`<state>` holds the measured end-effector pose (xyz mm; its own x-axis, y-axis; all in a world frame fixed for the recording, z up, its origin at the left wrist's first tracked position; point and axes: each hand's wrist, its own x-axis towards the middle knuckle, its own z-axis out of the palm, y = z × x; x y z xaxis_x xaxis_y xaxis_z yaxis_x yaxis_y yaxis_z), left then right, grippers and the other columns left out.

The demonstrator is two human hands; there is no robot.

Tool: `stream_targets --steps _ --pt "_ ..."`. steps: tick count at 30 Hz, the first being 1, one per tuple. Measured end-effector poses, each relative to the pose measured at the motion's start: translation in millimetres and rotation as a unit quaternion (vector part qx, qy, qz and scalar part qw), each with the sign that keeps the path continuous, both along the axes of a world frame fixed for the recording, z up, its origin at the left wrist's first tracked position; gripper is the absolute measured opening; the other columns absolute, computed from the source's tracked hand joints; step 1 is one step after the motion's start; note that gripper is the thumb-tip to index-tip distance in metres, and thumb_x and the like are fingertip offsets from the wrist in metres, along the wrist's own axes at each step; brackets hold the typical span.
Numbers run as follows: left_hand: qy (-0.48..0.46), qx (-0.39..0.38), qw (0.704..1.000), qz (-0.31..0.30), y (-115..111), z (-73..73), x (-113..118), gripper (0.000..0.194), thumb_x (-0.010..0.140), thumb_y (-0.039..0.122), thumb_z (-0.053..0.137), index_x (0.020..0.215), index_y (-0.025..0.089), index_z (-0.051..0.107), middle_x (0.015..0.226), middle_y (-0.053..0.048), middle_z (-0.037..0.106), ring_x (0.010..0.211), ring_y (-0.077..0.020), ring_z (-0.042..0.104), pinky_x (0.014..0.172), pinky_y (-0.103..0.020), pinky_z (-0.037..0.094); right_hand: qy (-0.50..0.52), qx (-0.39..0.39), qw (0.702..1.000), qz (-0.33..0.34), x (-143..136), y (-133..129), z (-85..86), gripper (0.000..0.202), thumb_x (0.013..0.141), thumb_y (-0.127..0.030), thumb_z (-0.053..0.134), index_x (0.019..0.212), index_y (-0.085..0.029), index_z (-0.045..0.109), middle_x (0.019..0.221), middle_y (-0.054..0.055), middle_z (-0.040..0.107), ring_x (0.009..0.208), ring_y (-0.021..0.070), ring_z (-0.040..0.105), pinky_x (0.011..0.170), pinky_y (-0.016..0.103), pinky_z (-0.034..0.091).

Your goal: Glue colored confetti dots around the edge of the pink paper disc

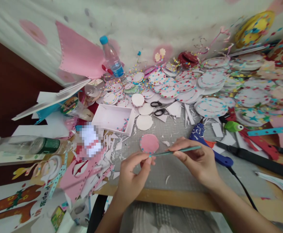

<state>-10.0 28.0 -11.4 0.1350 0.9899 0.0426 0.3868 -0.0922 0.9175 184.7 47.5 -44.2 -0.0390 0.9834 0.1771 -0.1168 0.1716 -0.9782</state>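
Observation:
My left hand [134, 173] is closed in a pinch, with a tiny blue piece [150, 156] at its fingertips. Between the fingers and thumb of my right hand [197, 158] is a slim teal tweezers-like tool [187, 149], its thin end pointing left and meeting the blue piece. Just beyond my left fingertips a round pink paper disc [149, 143] lies on the grey cutting mat [177, 181], with small coloured dots along its rim. Past it are plain white discs [144, 122] and black-handled scissors [159, 108]. What my curled lower fingers cover is hidden.
A blue glue gun [210, 150] with a black cable lies right of my right hand. An open white box [113, 118], paper scraps and bottles crowd the left. Dotted paper discs [210, 106] are piled along the back. A capped bottle [112, 58] stands behind.

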Motion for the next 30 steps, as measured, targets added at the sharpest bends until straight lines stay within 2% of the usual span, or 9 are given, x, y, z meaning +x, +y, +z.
stream_targets --steps 10,15,18,20,22,24,26,28,30 --pt "-0.003 -0.011 1.0 -0.001 1.5 2.2 -0.3 0.016 0.087 0.017 0.054 0.085 0.015 0.07 0.077 -0.004 0.072 0.065 -0.0121 0.063 0.063 -0.023 0.051 -0.013 -0.013 1.0 -0.007 -1.9 2.9 -1.3 0.006 0.08 -0.028 0.071 0.081 -0.022 0.072 0.074 0.004 0.073 0.069 0.017 0.065 0.065 0.028 0.05" --pt "-0.057 -0.081 0.994 0.039 -5.5 -3.1 -0.5 0.021 0.089 0.027 0.055 0.09 0.015 0.071 0.079 -0.005 0.071 0.06 -0.0115 0.06 0.059 -0.022 0.049 -0.064 0.07 0.995 -0.044 -1.4 1.1 -1.2 0.005 0.082 -0.023 0.067 0.085 -0.023 0.071 0.074 0.004 0.073 0.068 0.0189 0.065 0.064 0.033 0.049" --pt "-0.13 -0.152 0.979 0.039 -13.5 -3.5 4.2 0.032 0.091 0.038 0.052 0.085 0.015 0.072 0.074 -0.005 0.071 0.058 -0.012 0.059 0.059 -0.023 0.048 -0.18 0.227 0.956 -0.054 -4.1 -12.5 3.7 0.017 0.083 -0.014 0.061 0.094 -0.024 0.068 0.084 0.003 0.076 0.068 0.0172 0.066 0.066 0.034 0.045" --pt "-0.169 -0.189 0.967 0.034 -19.5 -3.1 9.0 0.038 0.091 0.043 0.051 0.077 0.015 0.073 0.068 -0.005 0.069 0.061 -0.0133 0.059 0.06 -0.023 0.047 -0.291 0.332 0.897 -0.026 -9.9 -26.2 6.4 0.024 0.085 -0.01 0.054 0.1 -0.023 0.068 0.092 0.003 0.077 0.068 0.0143 0.065 0.067 0.034 0.042" --pt "-0.194 -0.21 0.956 0.06 -24.9 -4.1 13.4 0.038 0.091 0.044 0.052 0.074 0.016 0.072 0.069 -0.004 0.07 0.068 -0.0143 0.061 0.064 -0.022 0.047 -0.366 0.389 0.845 -0.022 -17.9 -39.2 7.0 0.029 0.089 -0.006 0.047 0.104 -0.02 0.068 0.094 0.003 0.077 0.073 0.0123 0.065 0.069 0.032 0.04" --pt "-0.206 -0.212 0.95 0.099 -28.5 -7.0 15.6 0.036 0.091 0.042 0.053 0.074 0.017 0.072 0.074 -0.003 0.071 0.073 -0.0145 0.062 0.067 -0.021 0.047 -0.391 0.41 0.824 -0.021 -24.1 -47.7 5.6 0.031 0.091 -0.005 0.043 0.105 -0.016 0.068 0.093 0.004 0.077 0.079 0.0122 0.064 0.073 0.031 0.04" --pt "-0.197 -0.201 0.953 0.112 -29.9 -10.6 15.0 0.036 0.09 0.042 0.053 0.07 0.017 0.07 0.07 -0.002 0.07 0.071 -0.0146 0.062 0.066 -0.022 0.047 -0.398 0.412 0.82 0.018 -24.1 -50.9 3.2 0.031 0.092 -0.007 0.041 0.106 -0.016 0.067 0.096 0.005 0.076 0.085 0.0137 0.063 0.079 0.031 0.041" --pt "-0.165 -0.187 0.964 0.094 -29.7 -14.4 11.4 0.037 0.089 0.043 0.053 0.066 0.017 0.066 0.063 -0.001 0.067 0.066 -0.0151 0.061 0.063 -0.023 0.047 -0.416 0.393 0.817 0.066 -15.6 -50.6 0.4 0.033 0.09 -0.009 0.044 0.113 -0.018 0.065 0.105 0.006 0.074 0.091 0.0164 0.062 0.084 0.033 0.042" --pt "-0.137 -0.168 0.974 0.07 -29.3 -18.5 5.5 0.037 0.09 0.042 0.051 0.065 0.017 0.063 0.068 -0.003 0.069 0.069 -0.0168 0.063 0.067 -0.025 0.048 -0.451 0.349 0.82 0.058 0.3 -48.7 -2.9 0.039 0.084 -0.009 0.051 0.119 -0.022 0.062 0.112 0.007 0.07 0.096 0.0201 0.061 0.085 0.036 0.043"
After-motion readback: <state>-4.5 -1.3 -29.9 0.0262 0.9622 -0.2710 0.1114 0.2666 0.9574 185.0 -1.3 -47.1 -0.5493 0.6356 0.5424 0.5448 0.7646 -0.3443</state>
